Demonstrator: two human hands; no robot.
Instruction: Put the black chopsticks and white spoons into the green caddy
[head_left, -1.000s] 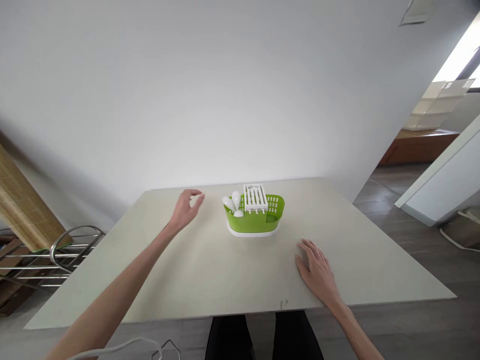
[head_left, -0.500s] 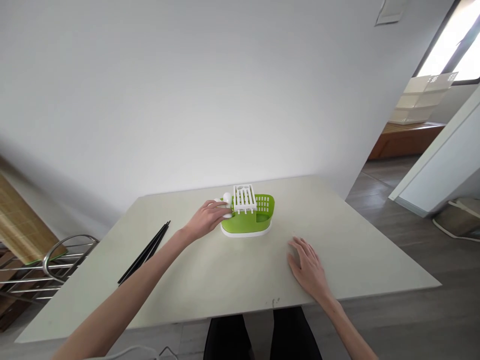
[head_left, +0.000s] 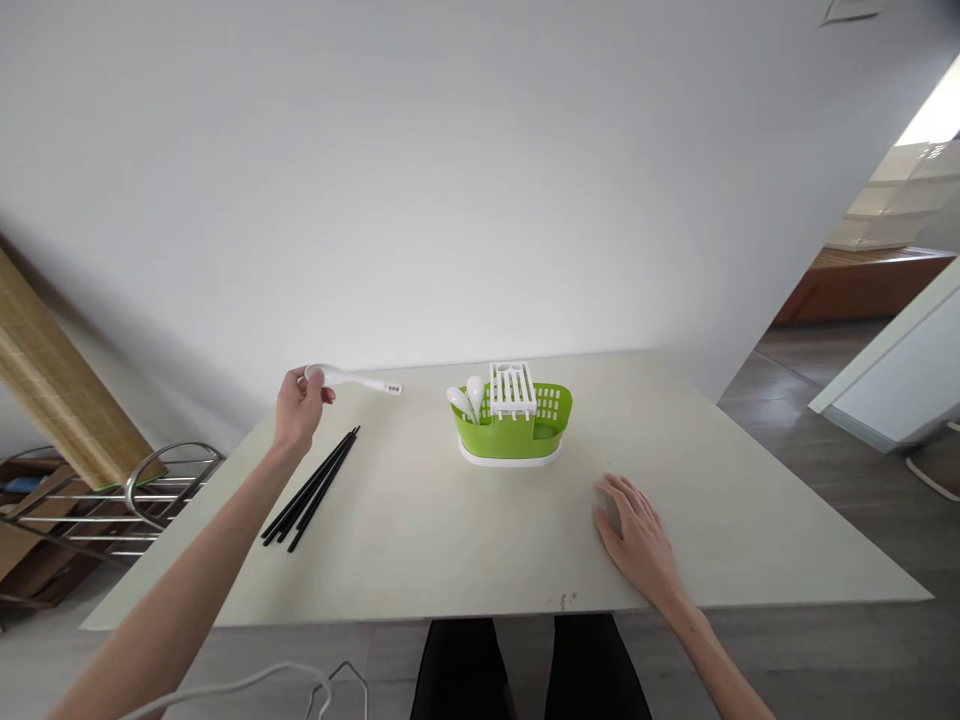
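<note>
While the right hand (head_left: 637, 535) rests on the worktop (head_left: 465, 560) with its fingers loosely spread and nothing in its grasp, the left hand (head_left: 301, 400) is closed on a white spoon (head_left: 364, 379). The two hands are well apart. The left one pinches the spoon at its bowl end, so that the handle points away from the fingers, toward the right hand's side, and small dark marks show near its tip. Just on the near side of the left hand, several black chopsticks (head_left: 311, 495) lie in a loose bundle on the worktop, slanting, touching or nearly touching one another; their exact number is hard to tell.

Between the hands, and farther from the body than the right one, stands a green basket (head_left: 502, 440) on a white base (head_left: 510, 461). Two more white spoons (head_left: 475, 388) lean inside it at the end nearer the left hand, bowls up. A slotted white holder (head_left: 513, 390) sits across its middle, with round openings along the far edge. Beyond the left hand's side of the worktop, a metal rack (head_left: 142, 520) stands low, and a pale cable (head_left: 240, 686) curves beside the left forearm.
</note>
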